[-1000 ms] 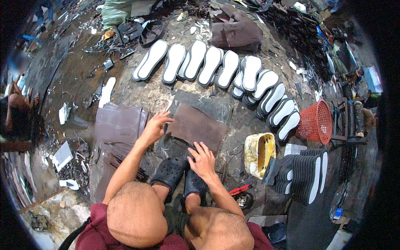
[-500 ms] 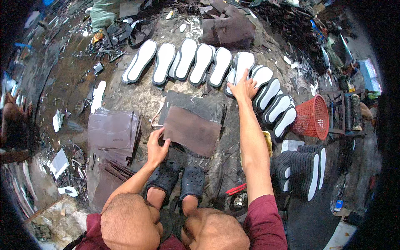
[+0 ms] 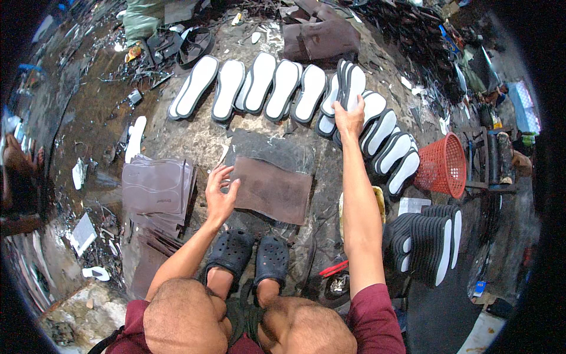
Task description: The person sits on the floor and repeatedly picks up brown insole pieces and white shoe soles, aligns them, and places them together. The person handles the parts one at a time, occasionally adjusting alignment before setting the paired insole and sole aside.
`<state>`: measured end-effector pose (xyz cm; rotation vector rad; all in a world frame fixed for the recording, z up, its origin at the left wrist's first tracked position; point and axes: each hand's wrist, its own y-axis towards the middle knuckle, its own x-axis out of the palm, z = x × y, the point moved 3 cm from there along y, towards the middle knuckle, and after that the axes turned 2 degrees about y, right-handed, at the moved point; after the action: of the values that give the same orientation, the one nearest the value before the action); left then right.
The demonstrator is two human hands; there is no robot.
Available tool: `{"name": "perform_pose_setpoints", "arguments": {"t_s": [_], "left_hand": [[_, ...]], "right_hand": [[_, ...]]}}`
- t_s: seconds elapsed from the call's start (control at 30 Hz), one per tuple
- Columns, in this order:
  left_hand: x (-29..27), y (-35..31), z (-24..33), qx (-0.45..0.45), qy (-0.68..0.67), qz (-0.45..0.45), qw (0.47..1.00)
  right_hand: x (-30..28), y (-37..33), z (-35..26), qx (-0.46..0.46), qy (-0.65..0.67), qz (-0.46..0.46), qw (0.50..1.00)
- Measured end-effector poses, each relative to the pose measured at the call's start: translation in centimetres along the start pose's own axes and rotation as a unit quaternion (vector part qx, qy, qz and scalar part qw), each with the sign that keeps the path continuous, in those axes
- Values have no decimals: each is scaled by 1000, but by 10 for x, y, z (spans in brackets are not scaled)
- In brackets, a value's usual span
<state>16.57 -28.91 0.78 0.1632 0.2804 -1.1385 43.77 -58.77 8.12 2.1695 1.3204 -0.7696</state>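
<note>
An arc of shoe soles (image 3: 283, 88), white on top with dark edges, lies on the ground ahead of me. My right hand (image 3: 350, 120) grips a few soles (image 3: 354, 84) at their near end, thumb on the left and fingers on the right. These stand tilted on edge above the neighbouring ones. My left hand (image 3: 220, 192) hovers by the left edge of a brown sheet (image 3: 274, 187), its fingers apart and nothing in them. That sheet rests on a dark board (image 3: 259, 143) in front of my feet.
Brown sheets with sole outlines (image 3: 154, 189) are piled at the left. A red basket (image 3: 439, 165) stands at the right, with stacked dark soles (image 3: 427, 242) nearer me. Red-handled scissors (image 3: 333, 269) lie by my right foot. Scraps litter the far ground around folded brown material (image 3: 321, 42).
My right hand has closed on a few soles and tipped them up from the row. My left hand has come slightly away from the brown sheet, fingers spreading.
</note>
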Motion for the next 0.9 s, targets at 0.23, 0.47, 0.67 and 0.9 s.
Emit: {"name": "perform_pose_setpoints", "arguments": {"t_s": [0.23,0.47,0.67,0.9], "left_hand": [[22,29,32,-105,-185,-91,973],[-27,64,41,-184,-174,-11,967],[-175,55,21,-255,-89,42,962],[-269,11,-34,-115,352,64,927]], "right_hand": [[9,-103,-40,-168,126,53,976],[11,-257,-80,-275,95,-309,905],[47,-27,-2,-182,-198,-90,959],[71,-6,21,-202,-363,-192,889]]}}
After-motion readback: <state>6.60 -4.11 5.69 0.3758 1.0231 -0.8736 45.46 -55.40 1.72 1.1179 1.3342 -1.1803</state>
